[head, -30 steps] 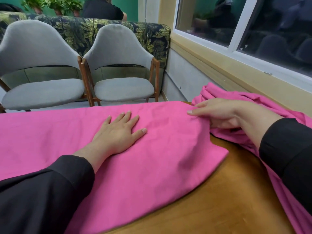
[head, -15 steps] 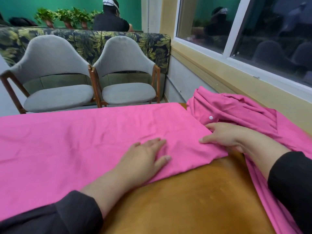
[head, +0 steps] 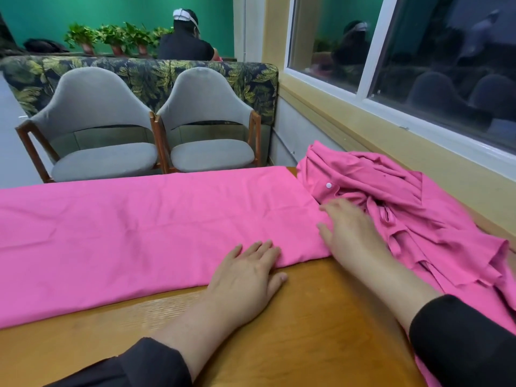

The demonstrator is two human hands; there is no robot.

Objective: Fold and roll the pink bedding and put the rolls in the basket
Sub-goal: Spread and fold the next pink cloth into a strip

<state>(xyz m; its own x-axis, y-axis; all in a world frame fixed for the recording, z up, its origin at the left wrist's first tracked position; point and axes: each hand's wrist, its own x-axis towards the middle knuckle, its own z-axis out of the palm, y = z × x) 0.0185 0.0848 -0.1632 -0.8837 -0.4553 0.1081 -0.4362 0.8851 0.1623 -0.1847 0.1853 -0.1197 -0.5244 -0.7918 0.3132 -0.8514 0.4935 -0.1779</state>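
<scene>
Both hands, left (head: pixel 245 270) and blurred right (head: pixel 353 233), press flat on pink sheet (head: pixel 134 233).

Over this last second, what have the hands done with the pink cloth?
Both hands slid toward the person, smoothing the flat pink sheet. The left hand moved from the sheet's middle to its near edge, fingers flat, palm now on the wooden table. The right hand drew back along the sheet's right end. Neither gripped anything. The crumpled pink bedding stayed heaped.

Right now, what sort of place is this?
Probably a lounge or café-like seating room: two grey chairs face a leaf-print booth sofa, with potted plants behind and a wooden table.
</scene>
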